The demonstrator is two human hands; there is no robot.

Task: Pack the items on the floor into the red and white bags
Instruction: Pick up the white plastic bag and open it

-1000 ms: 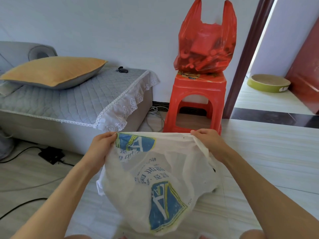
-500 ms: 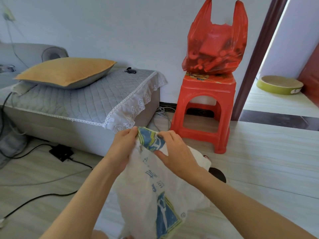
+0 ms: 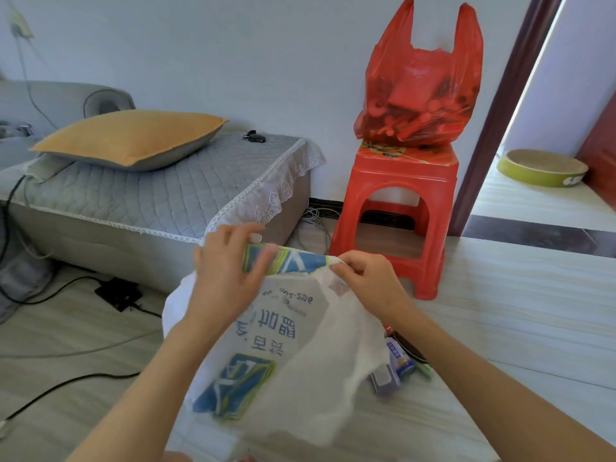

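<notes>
On the floor, a few small items (image 3: pixel 398 365) are waiting by the white bag (image 3: pixel 283 355); left hand (image 3: pixel 226 278) & right hand (image 3: pixel 366 281) are pinching its top. Red bag (image 3: pixel 420 91) is sitting full on the stool (image 3: pixel 400 181).

Two plastic bags are in view: one white bag (image 3: pixel 293 345) with blue print and one filled red bag (image 3: pixel 420 91). There is one red plastic stool (image 3: pixel 400 201), one orange pillow (image 3: pixel 133 136) and one round yellow-green tray (image 3: pixel 541 168). Two hands show, a left hand (image 3: pixel 226 275) and a right hand (image 3: pixel 370 281), and a few small packets (image 3: pixel 398 365) lie on the floor, too overlapped to count.
</notes>
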